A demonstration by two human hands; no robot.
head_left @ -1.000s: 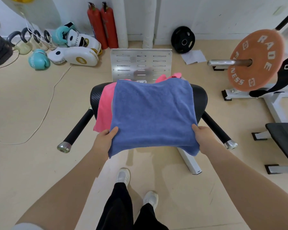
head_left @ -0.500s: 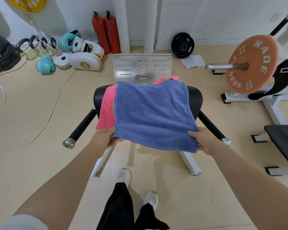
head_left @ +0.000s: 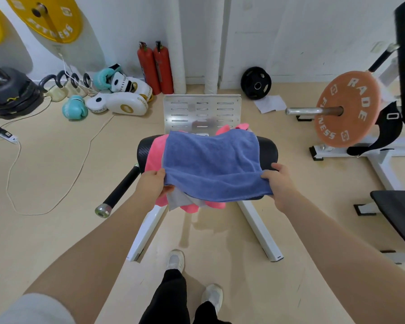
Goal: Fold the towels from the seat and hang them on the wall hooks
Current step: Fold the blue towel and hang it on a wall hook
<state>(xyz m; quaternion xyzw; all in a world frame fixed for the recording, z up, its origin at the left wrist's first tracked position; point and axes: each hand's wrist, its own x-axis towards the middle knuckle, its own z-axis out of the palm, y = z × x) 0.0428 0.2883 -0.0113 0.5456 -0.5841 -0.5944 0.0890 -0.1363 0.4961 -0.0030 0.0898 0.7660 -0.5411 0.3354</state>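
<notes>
I see my left hand and right hand each pinching a near corner of the blue towel. It lies spread over pink towels on the black seat.

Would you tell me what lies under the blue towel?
Under the blue towel, pink towel edges and a grey cloth show on the black seat; their covered middles cannot be seen.

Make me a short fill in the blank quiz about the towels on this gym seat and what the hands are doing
1. Both hands, left hand and right hand, grip the near edge of the ____ towel.
2. Directly under it, a ____ towel shows at the left side.
3. The towels lie on a ____ padded seat.
4. Two ____ fire extinguishers stand by the wall.

Missing words: blue; pink; black; red
</notes>
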